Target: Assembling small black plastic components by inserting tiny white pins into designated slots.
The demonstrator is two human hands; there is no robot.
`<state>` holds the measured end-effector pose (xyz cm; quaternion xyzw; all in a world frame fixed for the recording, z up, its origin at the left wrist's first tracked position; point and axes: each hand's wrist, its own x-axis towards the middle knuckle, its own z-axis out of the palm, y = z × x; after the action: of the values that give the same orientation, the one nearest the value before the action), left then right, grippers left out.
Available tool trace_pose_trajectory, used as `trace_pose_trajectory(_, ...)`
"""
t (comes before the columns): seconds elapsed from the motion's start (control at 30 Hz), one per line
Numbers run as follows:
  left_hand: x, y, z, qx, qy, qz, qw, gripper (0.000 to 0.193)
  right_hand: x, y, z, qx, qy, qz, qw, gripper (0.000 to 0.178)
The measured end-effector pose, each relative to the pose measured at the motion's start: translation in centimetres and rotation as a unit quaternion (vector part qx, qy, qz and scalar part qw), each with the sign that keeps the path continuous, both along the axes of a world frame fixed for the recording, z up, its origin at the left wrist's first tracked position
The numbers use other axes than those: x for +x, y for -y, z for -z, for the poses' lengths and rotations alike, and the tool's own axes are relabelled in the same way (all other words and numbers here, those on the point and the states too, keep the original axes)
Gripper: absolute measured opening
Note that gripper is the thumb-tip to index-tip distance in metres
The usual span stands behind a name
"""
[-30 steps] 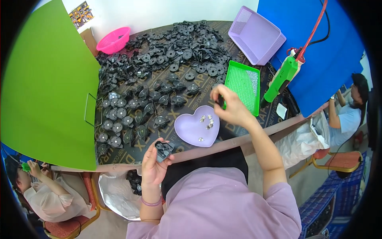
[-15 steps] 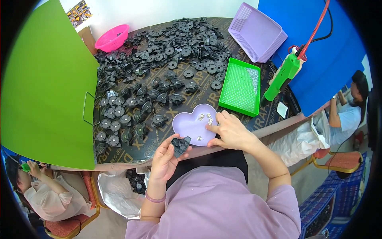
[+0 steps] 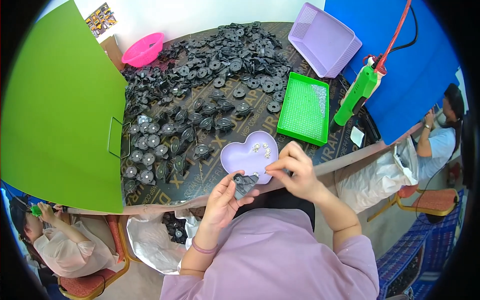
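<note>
My left hand grips a black angular plastic part, tilted up in front of my body at the table's near edge. Just right of it, my right hand is closed in a pinch, thumb against forefinger. What sits between those fingertips is too small to make out. Under and beyond both hands lies a purple heart-shaped dish. Several small round metal pieces rest in its right half, and another lies close to the black part.
Black round plastic parts heap across the table's back and left. A green tray holds small screws; behind it stands a lilac basket. A green electric screwdriver hangs at right, a pink basket back left. Co-workers sit at both sides.
My right hand has lifted out of the dish, fingers pinched together. The left hand has brought the black part rightward and turned it, closer to the right fingertips.
</note>
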<state>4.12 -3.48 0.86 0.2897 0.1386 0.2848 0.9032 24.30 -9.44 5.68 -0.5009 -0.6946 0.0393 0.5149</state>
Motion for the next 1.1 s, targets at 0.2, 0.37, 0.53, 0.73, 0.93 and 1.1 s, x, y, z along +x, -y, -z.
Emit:
trace_pose_trajectory(0.2, 0.7, 0.4, -0.6, 0.005, 0.005, 0.024, 1.0, 0.036, -2.3, -0.1, 1.1, 0.092, 0.089, 0.008, 0.992, 0.025)
trace_pose_trajectory(0.37, 0.5, 0.5, -0.2, 0.013, 0.012, 0.018, 1.0, 0.035, -2.4, 0.1, 0.6, 0.06, 0.105, -0.023, 0.992, 0.03)
trace_pose_trajectory(0.53, 0.6, 0.7, -0.4, 0.01, 0.012, 0.012, 1.0, 0.037, -2.2, 0.6, 0.2, -0.006, 0.002, -0.043, 0.999, 0.021)
trace_pose_trajectory(0.73, 0.6, 0.6, -0.3, 0.018, 0.029, 0.01, 0.999, 0.036, -1.5, 0.8, -0.3, -0.059, -0.038, -0.058, 0.996, 0.025)
trace_pose_trajectory(0.93, 0.5, 0.8, -0.3, 0.012, 0.035, -0.002, 0.999, 0.036, -0.1, 0.4, 1.2, -0.12, -0.271, -0.2, 0.934, 0.057)
trace_pose_trajectory(1.1, 0.2, 0.5, 0.0, 0.004, 0.017, -0.035, 0.999, 0.036, -1.2, 0.8, 1.6, -0.122, -0.52, -0.137, 0.834, 0.044)
